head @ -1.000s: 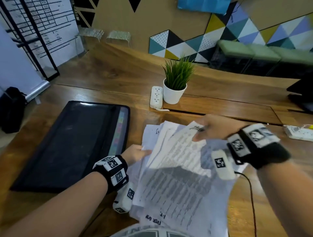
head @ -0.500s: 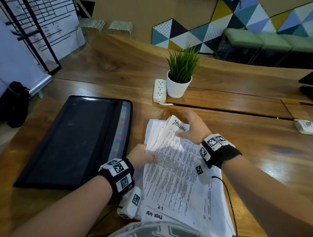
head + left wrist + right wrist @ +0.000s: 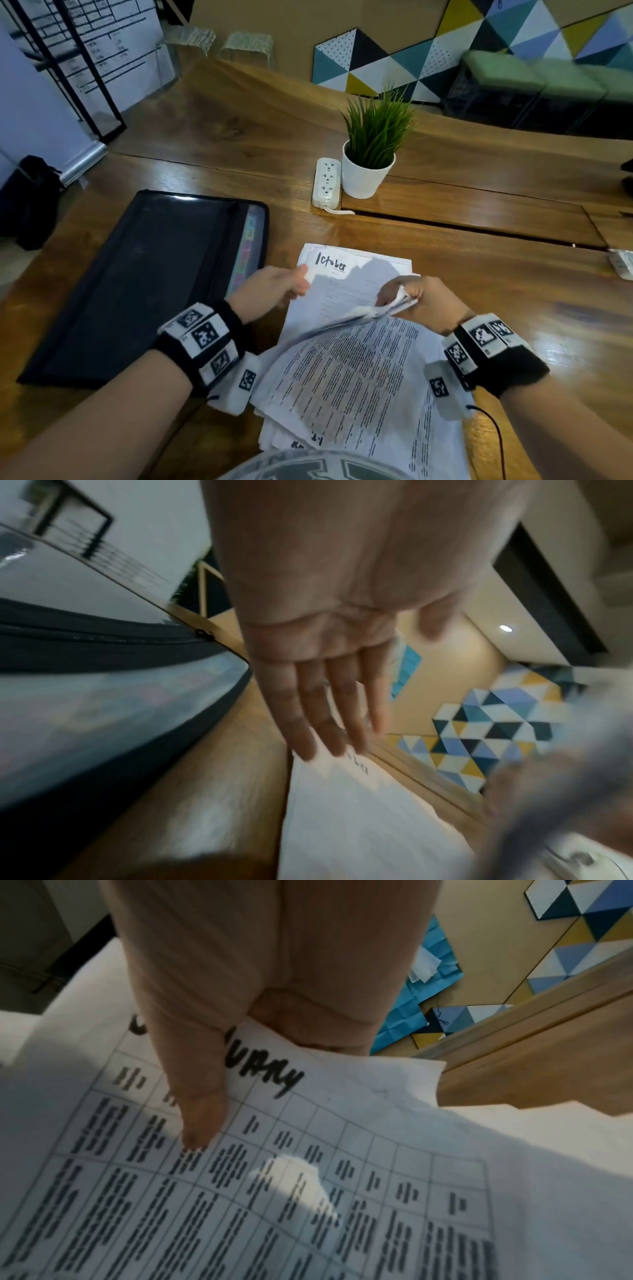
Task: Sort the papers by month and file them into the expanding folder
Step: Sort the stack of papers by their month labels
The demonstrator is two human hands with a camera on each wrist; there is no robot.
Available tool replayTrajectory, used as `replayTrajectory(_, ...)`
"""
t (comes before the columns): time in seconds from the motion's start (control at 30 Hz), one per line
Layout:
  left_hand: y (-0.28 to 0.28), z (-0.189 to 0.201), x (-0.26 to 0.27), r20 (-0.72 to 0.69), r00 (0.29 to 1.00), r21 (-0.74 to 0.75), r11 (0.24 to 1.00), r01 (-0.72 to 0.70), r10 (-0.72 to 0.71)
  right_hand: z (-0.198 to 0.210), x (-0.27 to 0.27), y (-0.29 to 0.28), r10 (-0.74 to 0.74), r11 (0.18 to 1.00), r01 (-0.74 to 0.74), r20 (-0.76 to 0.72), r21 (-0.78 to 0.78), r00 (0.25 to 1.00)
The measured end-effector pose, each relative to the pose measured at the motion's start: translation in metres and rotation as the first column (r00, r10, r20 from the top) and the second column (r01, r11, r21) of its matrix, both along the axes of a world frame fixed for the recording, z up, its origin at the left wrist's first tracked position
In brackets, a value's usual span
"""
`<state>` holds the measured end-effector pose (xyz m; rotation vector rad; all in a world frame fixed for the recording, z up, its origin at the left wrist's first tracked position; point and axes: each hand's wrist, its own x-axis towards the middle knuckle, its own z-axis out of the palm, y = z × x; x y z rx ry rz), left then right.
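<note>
Your papers lie before you on the table, the folder to their left.

The table (image 3: pixel 479 308) carries everything. Nearest you sits the paper stack (image 3: pixel 349 383), its upper sheets lifted at the far end by your right hand (image 3: pixel 416 299); under them lies the sheet headed October (image 3: pixel 356 274), flat on the wood, with your left hand (image 3: pixel 270 286) at its left edge. Left of the papers, just beside them, lies the expanding folder (image 3: pixel 130 281), flat, its tabbed edge turned toward the stack. Behind the papers, well apart, stands the potted plant (image 3: pixel 368 164), with the power strip (image 3: pixel 327 181) touching its left side. A second strip (image 3: pixel 621 262) lies at the far right edge.
</note>
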<state>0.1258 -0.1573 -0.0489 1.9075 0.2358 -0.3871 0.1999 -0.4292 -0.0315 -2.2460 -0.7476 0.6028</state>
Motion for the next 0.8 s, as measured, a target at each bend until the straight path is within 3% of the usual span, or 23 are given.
replayTrajectory(0.13, -0.003, -0.013, 0.026, -0.030, 0.999, 0.266, 0.964, 0.027, -0.020, -0.019, -0.006, -0.008, -0.003, 0.994, -0.008, 0.099, 0.111, 0.995)
replayTrajectory(0.3, -0.015, -0.031, 0.038, -0.073, 0.997, 0.367, 0.930, 0.027, 0.000, -0.022, -0.014, -0.006, -0.025, 0.991, -0.001, 0.190, 0.135, 0.981)
replayTrajectory(0.43, -0.017, -0.031, 0.042, -0.084, 0.996, 0.363, 0.931, 0.041, -0.011, -0.025, -0.019, -0.005, -0.075, 0.990, 0.042, 0.261, 0.132, 0.963)
replayTrajectory(0.57, -0.016, -0.024, 0.036, 0.120, 0.993, 0.255, 0.967, -0.025, -0.006, -0.026, -0.022, -0.005, -0.153, 0.988, 0.136, 0.296, 0.076, 0.943)
replayTrajectory(0.63, -0.016, -0.015, 0.030, 0.128, 0.985, 0.131, 0.986, 0.102, -0.119, -0.026, -0.020, -0.005, -0.143, 0.989, 0.118, 0.331, 0.093, 0.933)
replayTrajectory(0.7, -0.018, -0.010, 0.024, 0.089, 0.954, 0.096, 0.956, 0.278, -0.286, -0.024, -0.018, -0.003, -0.101, 0.992, 0.070, 0.352, 0.101, 0.931)
replayTrajectory(0.8, -0.019, -0.008, 0.020, 0.054, 0.937, 0.079, 0.937, 0.339, -0.344, -0.021, -0.016, -0.001, -0.052, 0.998, 0.037, 0.356, 0.048, 0.933)
